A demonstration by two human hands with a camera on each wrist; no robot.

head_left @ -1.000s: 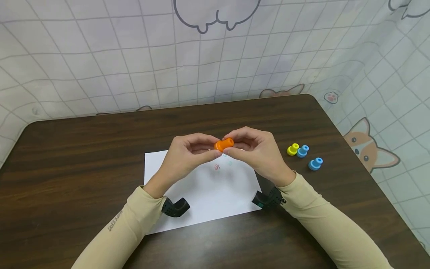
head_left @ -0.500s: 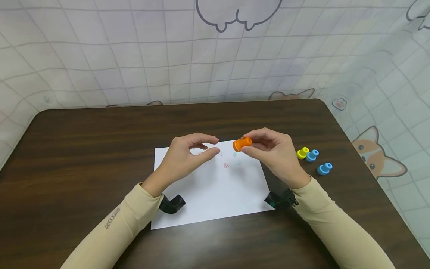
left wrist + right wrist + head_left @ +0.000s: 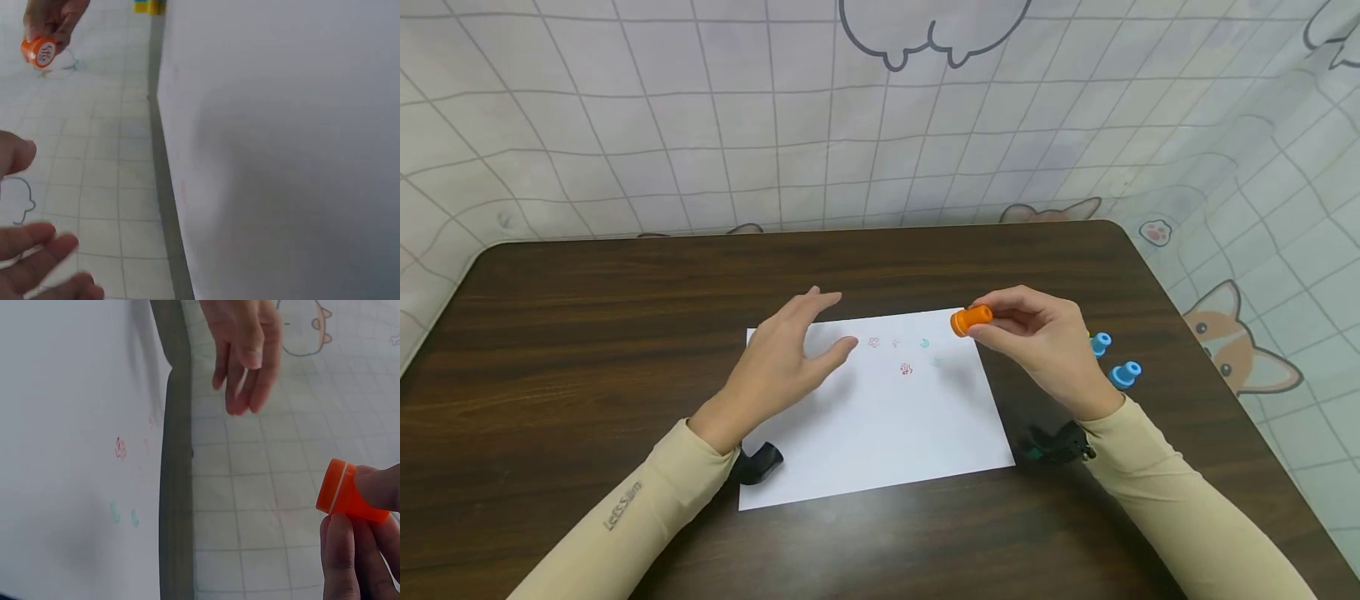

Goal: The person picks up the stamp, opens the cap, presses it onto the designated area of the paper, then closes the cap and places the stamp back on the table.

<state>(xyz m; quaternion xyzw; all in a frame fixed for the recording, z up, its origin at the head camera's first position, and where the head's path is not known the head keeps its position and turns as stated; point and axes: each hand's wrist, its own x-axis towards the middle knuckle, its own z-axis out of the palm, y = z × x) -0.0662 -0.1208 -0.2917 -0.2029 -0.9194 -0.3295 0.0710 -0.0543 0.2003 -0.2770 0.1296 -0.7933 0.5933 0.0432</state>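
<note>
My right hand (image 3: pixel 1041 337) pinches an orange stamp (image 3: pixel 972 320) between thumb and fingers, above the right back corner of a white paper sheet (image 3: pixel 887 433). In the left wrist view, the round end of the orange stamp (image 3: pixel 41 52) shows a white face with a dark reddish pattern. A pale line rings its wide part in the right wrist view. My left hand (image 3: pixel 775 354) holds nothing, its fingers and thumb spread over the left part of the sheet. Small red and green prints, including a red print (image 3: pixel 906 368), mark the paper's back half.
Two blue stamps, one nearer the back (image 3: pixel 1101 343) and one nearer the front (image 3: pixel 1125 375), stand on the dark wooden table (image 3: pixel 587 358) right of the paper. A yellow one is almost hidden behind my right hand. A patterned curtain (image 3: pixel 700 125) hangs behind the table.
Both hands were at the orange stamp a second ago. My left hand has let go and moved left, its fingers spreading; my right hand has carried the stamp right.
</note>
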